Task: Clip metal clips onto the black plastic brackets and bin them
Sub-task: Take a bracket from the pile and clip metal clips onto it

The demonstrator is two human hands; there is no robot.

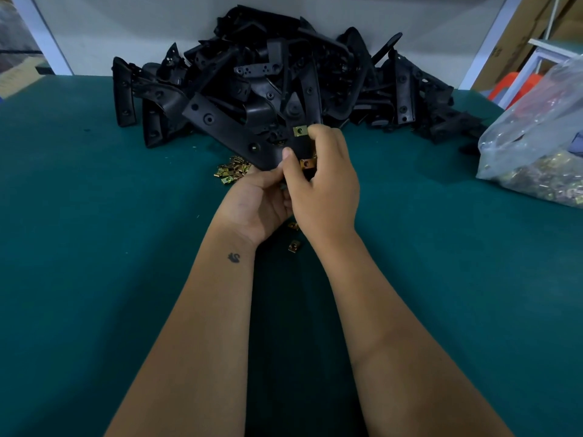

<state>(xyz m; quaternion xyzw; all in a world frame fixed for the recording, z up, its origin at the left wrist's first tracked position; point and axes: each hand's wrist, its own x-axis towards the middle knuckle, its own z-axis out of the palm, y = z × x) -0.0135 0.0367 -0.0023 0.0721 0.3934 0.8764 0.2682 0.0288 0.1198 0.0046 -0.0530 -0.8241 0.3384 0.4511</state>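
Note:
Both hands meet at the middle of the green table around one black plastic bracket (298,149). My left hand (257,203) grips its lower end from below. My right hand (321,181) curls over the bracket, its fingertips on a brass-coloured metal clip (300,131) seated on the upper end. A second metal clip (307,164) sits on the bracket's edge by my right thumb. Behind the hands a big heap of black brackets (271,80) lies against the back wall. A small pile of loose clips (232,172) lies left of the hands, and two single clips (295,246) lie below them.
A clear plastic bag (536,146) full of metal clips rests at the table's right edge. The green table top (94,247) stretches wide on both sides of my forearms. Cardboard boxes and an orange stool (517,85) stand beyond the table at the right.

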